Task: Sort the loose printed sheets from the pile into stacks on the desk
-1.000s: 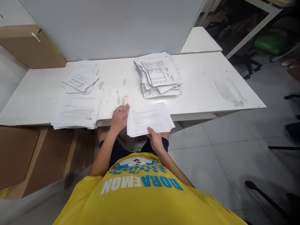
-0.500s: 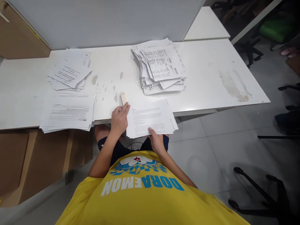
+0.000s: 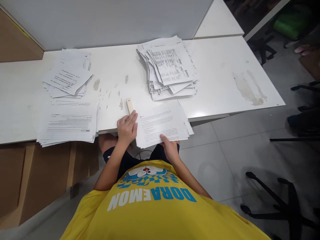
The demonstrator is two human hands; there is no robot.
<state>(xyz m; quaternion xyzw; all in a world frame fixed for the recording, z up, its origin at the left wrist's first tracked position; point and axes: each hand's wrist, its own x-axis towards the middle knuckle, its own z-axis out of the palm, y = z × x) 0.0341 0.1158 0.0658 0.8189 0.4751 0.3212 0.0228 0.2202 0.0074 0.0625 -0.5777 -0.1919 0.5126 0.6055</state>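
Observation:
My left hand (image 3: 127, 129) is closed at the left edge of a stack of printed sheets (image 3: 160, 125). Its fingers lie over a slim cream stapler (image 3: 129, 105), whose far end sticks out beyond the fingertips on the desk. My right hand (image 3: 170, 147) grips the near edge of the same sheets, thumb on top and the other fingers hidden underneath. The sheets overhang the desk's front edge and are slightly fanned at the right corner. Whether the stapler touches the paper, I cannot tell.
A tall, untidy paper pile (image 3: 172, 68) stands at the back of the white desk (image 3: 220, 76). To the left lie a neater stack of printed pages (image 3: 67, 125) and several loose sheets (image 3: 67, 78). A grey partition (image 3: 120, 23) rises behind; cardboard boxes (image 3: 47, 180) sit below left.
The held sheets have turned slightly, their right side shifting outward. Both hands stay on the same things. The view has shifted a little, so the desk and piles appear displaced.

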